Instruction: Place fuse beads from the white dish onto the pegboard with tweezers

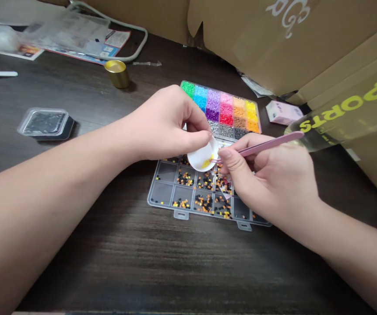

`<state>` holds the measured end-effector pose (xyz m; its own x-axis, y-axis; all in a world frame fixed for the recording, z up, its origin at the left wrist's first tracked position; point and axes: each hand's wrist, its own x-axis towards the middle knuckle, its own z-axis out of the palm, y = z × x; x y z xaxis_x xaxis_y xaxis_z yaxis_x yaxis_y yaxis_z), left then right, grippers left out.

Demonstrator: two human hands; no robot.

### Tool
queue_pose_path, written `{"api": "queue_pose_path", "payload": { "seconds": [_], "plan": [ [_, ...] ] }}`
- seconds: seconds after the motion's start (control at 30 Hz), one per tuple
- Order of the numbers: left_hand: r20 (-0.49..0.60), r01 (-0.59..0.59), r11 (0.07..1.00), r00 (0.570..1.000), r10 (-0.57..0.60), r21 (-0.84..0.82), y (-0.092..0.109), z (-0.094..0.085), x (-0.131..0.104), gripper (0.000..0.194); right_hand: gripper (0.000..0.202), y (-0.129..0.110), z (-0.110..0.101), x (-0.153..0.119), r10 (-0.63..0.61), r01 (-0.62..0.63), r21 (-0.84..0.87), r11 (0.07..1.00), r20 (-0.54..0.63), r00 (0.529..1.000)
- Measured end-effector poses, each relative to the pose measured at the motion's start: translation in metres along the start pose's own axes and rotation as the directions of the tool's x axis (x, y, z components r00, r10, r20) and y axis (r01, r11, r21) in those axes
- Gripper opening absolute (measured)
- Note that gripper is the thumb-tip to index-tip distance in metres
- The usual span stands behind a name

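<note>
Between thumb and fingers, my left hand [175, 124] grips a small white dish [199, 156], tilted above the bead box. Some yellow beads [207, 162] lie at the dish's lower edge. My right hand [270, 175] is closed around pink tweezers [270, 143], their tips at the yellow beads; whether a bead is between the tips I cannot tell. Below both hands lies the clear divided lid [162, 192], with black, orange and yellow beads scattered in its compartments. Behind it, the sorted bead tray [227, 107] shows many colours, partly covered by my left hand.
A gold cup [117, 74] and a small clear-lidded box [46, 124] of dark contents stand at the left. Printed sheets and plastic bags [73, 35] lie at the back. A pink-white box [284, 113], a transparent bottle [346, 109] and cardboard [293, 57] border the right.
</note>
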<state>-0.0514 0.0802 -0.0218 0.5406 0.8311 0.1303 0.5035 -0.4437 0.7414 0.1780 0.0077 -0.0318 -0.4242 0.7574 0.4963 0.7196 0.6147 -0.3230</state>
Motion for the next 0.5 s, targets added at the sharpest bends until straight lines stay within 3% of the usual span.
{"api": "queue_pose_path", "payload": {
  "seconds": [0.27,0.5],
  "plan": [
    [0.003,-0.005,1.000,1.000,0.005,-0.019,-0.0015,-0.0019,0.0012,0.027,0.046,-0.0014,-0.0034,-0.0032,0.068,-0.068,0.012,0.998,-0.051,0.996],
    [-0.011,0.008,1.000,1.000,-0.009,-0.012,-0.0028,-0.0029,0.0001,0.029,0.045,-0.0006,-0.0052,-0.0048,0.056,-0.053,0.042,0.998,-0.068,0.996]
  ]
}}
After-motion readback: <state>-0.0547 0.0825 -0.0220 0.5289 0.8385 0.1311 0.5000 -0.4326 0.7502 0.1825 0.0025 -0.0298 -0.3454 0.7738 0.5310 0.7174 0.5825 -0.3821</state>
